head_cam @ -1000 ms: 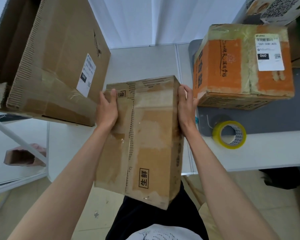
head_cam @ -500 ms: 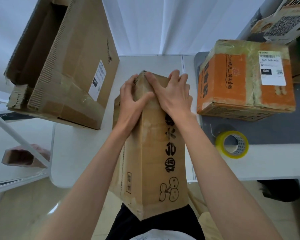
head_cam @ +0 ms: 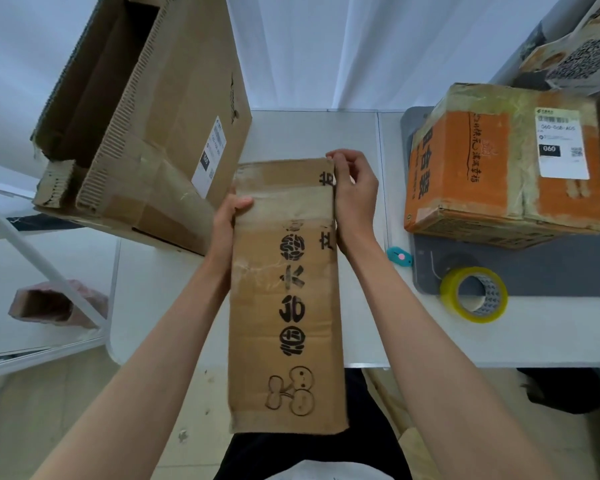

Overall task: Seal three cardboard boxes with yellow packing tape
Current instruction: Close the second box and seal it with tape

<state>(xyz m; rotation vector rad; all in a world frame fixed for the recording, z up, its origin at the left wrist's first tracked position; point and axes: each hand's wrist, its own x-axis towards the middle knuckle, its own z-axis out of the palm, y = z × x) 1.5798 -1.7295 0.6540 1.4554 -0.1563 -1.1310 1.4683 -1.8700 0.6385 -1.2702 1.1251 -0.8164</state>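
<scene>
Both hands held the narrow printed box (head_cam: 284, 292): left hand (head_cam: 227, 220) grip on its edge, right hand (head_cam: 355, 192) pinching its far corner; big box (head_cam: 174, 109) lay open.

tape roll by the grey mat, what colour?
Yellow; the tape roll shows best in the head view.

The narrow box (head_cam: 284, 292) is plain brown with black printed characters and a black outline cartoon near its lower end. The big box (head_cam: 174, 109) is brown with a white label. The third box (head_cam: 506, 168) is orange with black lettering, yellowish tape bands and a white label. The tape roll (head_cam: 473, 294) is yellow. The counter (head_cam: 326, 133) is white, the mat (head_cam: 551, 271) dark grey, the cutter (head_cam: 399, 256) teal with a pink dot.
</scene>
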